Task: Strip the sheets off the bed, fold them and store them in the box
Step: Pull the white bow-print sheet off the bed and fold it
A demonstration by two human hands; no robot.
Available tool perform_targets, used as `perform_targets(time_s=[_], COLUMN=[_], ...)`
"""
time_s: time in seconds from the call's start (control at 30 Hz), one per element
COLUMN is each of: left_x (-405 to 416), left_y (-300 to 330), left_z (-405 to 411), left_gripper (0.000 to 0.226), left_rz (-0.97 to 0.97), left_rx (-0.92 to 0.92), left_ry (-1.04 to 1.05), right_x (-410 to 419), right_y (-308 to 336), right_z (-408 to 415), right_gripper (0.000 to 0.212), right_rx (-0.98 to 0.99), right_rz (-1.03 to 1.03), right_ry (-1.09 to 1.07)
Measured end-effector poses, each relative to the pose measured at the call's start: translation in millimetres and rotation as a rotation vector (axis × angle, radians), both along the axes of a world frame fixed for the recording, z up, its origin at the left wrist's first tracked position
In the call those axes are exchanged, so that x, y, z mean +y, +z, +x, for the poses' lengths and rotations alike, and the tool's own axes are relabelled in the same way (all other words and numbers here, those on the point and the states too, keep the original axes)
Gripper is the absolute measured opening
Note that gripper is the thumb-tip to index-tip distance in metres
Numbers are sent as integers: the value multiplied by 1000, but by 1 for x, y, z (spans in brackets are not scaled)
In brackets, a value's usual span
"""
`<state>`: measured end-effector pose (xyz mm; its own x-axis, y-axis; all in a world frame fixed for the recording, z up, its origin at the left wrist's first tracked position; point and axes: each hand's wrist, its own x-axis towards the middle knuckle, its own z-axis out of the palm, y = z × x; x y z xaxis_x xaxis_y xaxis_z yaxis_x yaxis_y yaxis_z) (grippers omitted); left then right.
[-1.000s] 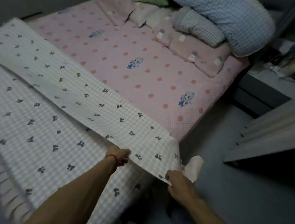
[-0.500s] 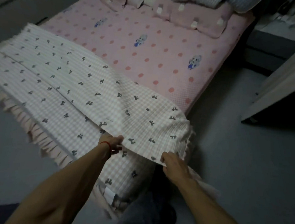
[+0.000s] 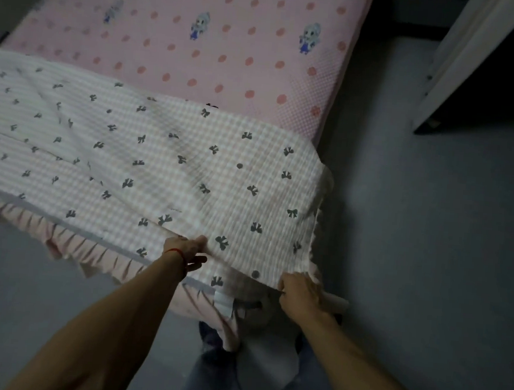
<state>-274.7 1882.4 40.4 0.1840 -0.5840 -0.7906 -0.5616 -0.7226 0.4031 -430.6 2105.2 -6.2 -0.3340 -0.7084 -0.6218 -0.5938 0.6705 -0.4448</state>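
Dim grey floor (image 3: 430,239) surrounds the foot of a bed (image 3: 326,120) whose mattress wears a pink fitted sheet with red dots and small cartoon figures (image 3: 218,50), not yet stripped. Across the near end of that bed lies the task's thing in hand, a white-and-pink gingham sheet printed with dark bows and trimmed with a pink ruffle (image 3: 160,162); it is doubled over on itself, the upper layer spread flat over the lower one, while the ruffled hem hangs off the left side toward the floor. Using the mattress as a broad support seems the reason it rests there: the cloth can be squared without dragging on the ground. The left hand (image 3: 184,249) has its grip closed on the near edge of the upper layer, thumb on top and fingers curled beneath, with a red thread around the wrist. The right hand (image 3: 300,292) pinches the near right corner, where a bit of pale cloth sticks out past the knuckles. Both hold the same edge apart from one another, probably to keep it taut and line it up with the layer below before the next fold. A white door panel (image 3: 463,63) stands at the upper right, and the storage box is not in view.
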Motion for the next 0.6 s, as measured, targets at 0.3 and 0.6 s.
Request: perform_targets(time_s=[0.3, 0.6], left_x=[-14, -49], left_y=[-74, -107], left_z=[63, 82], left_gripper=[21, 22], left_rz=[222, 312], left_rx=[160, 242], left_ry=[-156, -316], right_x=[-5, -79], right_y=[-54, -92], right_z=[98, 149], right_gripper=[16, 9], right_rx=[-270, -947], right_rz=[146, -183], right_ry=[-608, -1684])
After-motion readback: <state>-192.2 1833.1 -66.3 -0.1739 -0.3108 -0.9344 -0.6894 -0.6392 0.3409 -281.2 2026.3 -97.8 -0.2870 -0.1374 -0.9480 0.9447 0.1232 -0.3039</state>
